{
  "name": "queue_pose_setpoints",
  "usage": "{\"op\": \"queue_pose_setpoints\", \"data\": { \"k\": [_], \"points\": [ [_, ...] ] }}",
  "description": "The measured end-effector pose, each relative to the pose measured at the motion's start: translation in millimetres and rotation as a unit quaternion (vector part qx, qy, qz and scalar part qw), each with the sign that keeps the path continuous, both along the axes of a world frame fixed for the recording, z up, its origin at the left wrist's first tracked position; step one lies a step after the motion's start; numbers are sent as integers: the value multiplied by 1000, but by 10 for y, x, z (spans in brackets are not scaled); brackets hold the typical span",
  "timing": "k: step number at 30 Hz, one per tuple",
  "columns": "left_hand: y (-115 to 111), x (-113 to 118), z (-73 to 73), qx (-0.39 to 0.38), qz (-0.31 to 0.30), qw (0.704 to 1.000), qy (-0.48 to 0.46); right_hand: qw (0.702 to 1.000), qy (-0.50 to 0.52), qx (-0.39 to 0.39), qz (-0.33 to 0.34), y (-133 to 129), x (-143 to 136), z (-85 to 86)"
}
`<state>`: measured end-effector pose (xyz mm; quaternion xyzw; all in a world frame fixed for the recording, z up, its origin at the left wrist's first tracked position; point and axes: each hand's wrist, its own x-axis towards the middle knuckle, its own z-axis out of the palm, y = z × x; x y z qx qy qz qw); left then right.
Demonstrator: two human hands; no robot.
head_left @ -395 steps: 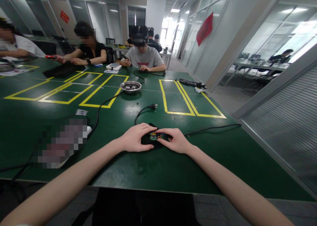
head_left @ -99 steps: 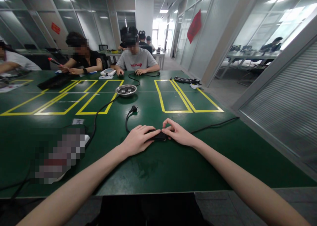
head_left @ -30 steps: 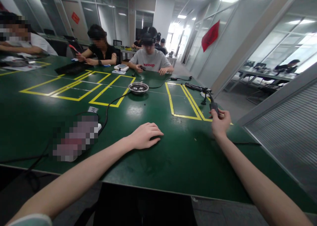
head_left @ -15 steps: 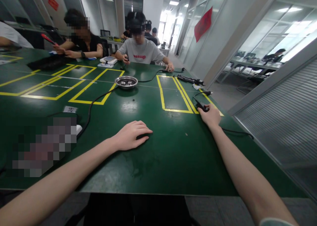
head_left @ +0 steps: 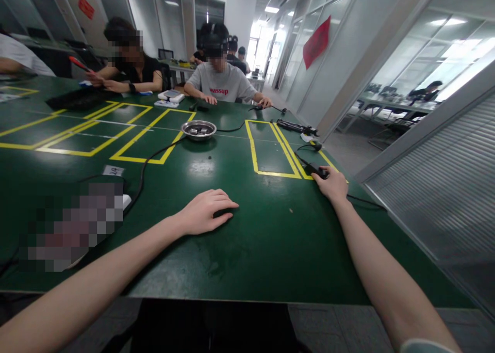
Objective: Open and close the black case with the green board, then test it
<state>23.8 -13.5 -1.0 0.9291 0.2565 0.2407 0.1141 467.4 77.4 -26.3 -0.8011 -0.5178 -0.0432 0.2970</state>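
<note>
My left hand (head_left: 209, 211) rests palm down on the green table (head_left: 255, 244), its fingers stretched out and nothing in it. Over at the right edge, my right hand (head_left: 333, 183) has its fingers around a small black device with a cord (head_left: 319, 173). Its exact kind I cannot make out, as the fingers cover part of it. The device lies low against the tabletop by a yellow tape line. A thin black cord loops from its far end toward a black round-ended piece (head_left: 316, 146). Another black cable (head_left: 367, 203) runs past my right wrist.
A steel bowl (head_left: 187, 134) with metal pieces stands mid-table, with a black cable (head_left: 144, 180) passing to a blurred-out object (head_left: 77, 224) at left. A folded black tripod-like item (head_left: 296, 127) lies far right. A co-worker in grey (head_left: 228, 82) sits opposite; another sits at left.
My right hand has lowered the black device flatter onto the table, and its cord has shifted left. My left hand stays put. The co-worker opposite has brought one hand down to the table.
</note>
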Motion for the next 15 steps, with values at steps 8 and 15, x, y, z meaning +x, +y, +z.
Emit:
{"op": "queue_pose_setpoints", "data": {
  "k": [8, 15],
  "points": [
    [-2, -5, 4, -4, 6, 1000, -8, 991, 92, 90, 44, 20, 60, -16],
    [-4, -3, 5, -14, 2, 1000, -13, 978, 164, 126, -15, 66, 163, -87]
  ]
}}
